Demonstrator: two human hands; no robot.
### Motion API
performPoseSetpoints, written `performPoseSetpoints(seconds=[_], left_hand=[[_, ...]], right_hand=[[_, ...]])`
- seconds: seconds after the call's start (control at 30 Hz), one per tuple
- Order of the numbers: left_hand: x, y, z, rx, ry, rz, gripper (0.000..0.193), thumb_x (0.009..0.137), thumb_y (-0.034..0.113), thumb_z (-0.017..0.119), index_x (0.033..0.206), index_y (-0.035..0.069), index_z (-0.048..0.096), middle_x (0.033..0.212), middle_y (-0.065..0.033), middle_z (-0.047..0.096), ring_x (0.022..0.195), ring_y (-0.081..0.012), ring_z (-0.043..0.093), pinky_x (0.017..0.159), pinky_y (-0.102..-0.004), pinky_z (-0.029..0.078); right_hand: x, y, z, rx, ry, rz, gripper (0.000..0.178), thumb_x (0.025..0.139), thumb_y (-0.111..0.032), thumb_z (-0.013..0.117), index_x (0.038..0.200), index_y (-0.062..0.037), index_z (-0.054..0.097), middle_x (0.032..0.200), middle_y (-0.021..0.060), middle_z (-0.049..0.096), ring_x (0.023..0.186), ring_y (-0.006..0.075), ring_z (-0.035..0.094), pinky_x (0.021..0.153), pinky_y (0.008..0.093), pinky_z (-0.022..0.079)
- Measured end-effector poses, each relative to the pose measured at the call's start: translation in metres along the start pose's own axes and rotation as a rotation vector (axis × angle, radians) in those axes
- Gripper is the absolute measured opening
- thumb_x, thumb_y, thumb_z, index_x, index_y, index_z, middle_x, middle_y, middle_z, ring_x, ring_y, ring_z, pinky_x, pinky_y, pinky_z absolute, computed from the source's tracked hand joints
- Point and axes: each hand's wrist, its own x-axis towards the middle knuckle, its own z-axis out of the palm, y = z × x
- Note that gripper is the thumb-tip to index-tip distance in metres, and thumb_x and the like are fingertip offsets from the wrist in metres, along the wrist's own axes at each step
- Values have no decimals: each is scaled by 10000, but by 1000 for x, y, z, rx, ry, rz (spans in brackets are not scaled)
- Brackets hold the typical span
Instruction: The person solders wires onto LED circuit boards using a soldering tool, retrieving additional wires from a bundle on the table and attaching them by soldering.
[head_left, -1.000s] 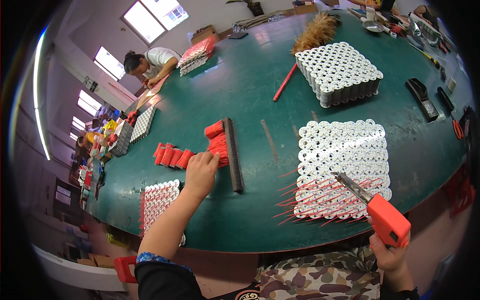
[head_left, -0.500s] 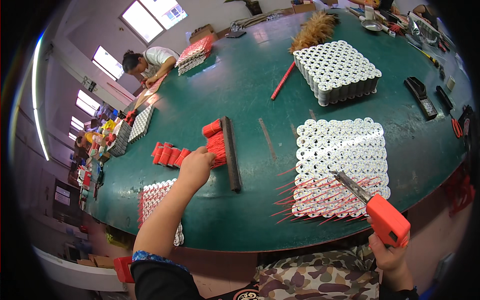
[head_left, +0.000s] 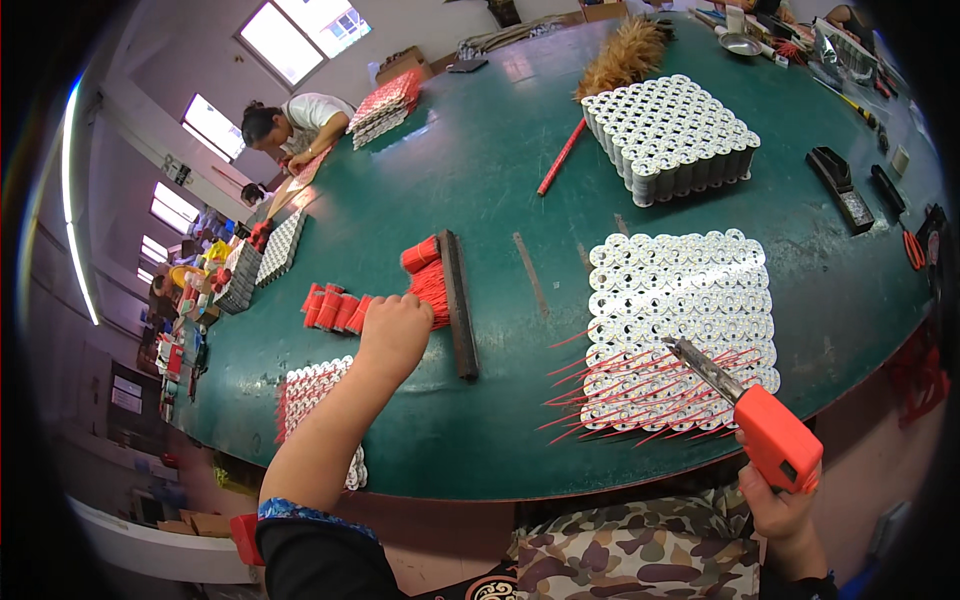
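My right hand grips a red soldering gun. Its dark metal tip points up and left over a square white panel of round discs. Several thin red wires lie across the near half of this panel and stick out past its left edge. My left hand is closed at a pile of loose red wires beside a dark narrow bar. The back of the hand hides its fingertips, so what they pinch does not show. Red wire bundles lie left of this hand.
A second disc panel with red wires lies partly behind my left forearm. Farther back stand a thick stack of white disc panels, a red rod and a feather duster. A black holder sits at right. Another person works at far left.
My left hand has shifted slightly right and turned, with its fingers now more hidden at the red wires. The soldering gun has hardly moved. The whole view has tilted slightly.
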Motion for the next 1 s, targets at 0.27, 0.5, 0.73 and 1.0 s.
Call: performPoseSetpoints(seconds=[0.27, 0.5, 0.73, 1.0], left_hand=[[-3, -13, -2, -82, 5, -72, 25, 828, 86, 620, 850, 74, 619, 868, -120, 673, 858, -336, 679, 770, -470, 516], [-5, -25, -9, -459, -78, -216, 115, 923, 128, 608, 978, 72, 693, 934, -133, 706, 897, -374, 677, 776, -481, 527], [-12, -3, 6, -521, -23, -124, 164, 955, 187, 620, 1031, 91, 730, 941, -116, 707, 924, -349, 680, 786, -465, 534], [-13, 2, 10, -342, 118, -88, 117, 837, 43, 593, 942, 71, 633, 889, -118, 648, 855, -336, 673, 725, -474, 527]], right_hand=[[-4, -5, -4, 74, 0, 155, 437, 790, -119, 759, 1191, 15, 647, 1070, 153, 652, 788, 235, 641, 725, 351, 510], [-4, -6, -5, 59, -13, 176, 436, 774, -103, 751, 1182, 14, 653, 1105, 169, 662, 815, 240, 654, 738, 351, 516], [-3, -6, -4, 71, -2, 153, 437, 773, -99, 749, 1182, 20, 650, 1074, 155, 659, 789, 228, 644, 728, 346, 512], [-4, -6, -4, 74, -11, 169, 446, 775, -101, 756, 1190, 19, 645, 1063, 151, 650, 770, 216, 635, 710, 340, 509]])
